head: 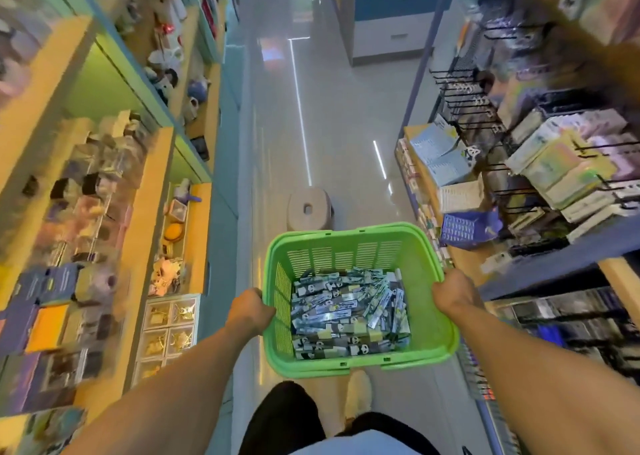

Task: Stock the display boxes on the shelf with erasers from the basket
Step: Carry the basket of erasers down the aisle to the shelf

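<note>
A round beige stool stands on the glossy aisle floor. Left of the stool, blurred mugs, perhaps ceramic; right of it, a blue tray and notebooks.

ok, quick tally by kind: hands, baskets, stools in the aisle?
Hands: 2, left hand and right hand, each gripping a side rim
Green basket: 1, holding packaged erasers, too many to count
Stool: 1, on the floor ahead
Total: 4

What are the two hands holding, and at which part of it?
Both hold the green basket of erasers by its rim: the left hand on its left side, the right hand on its right side.
</note>
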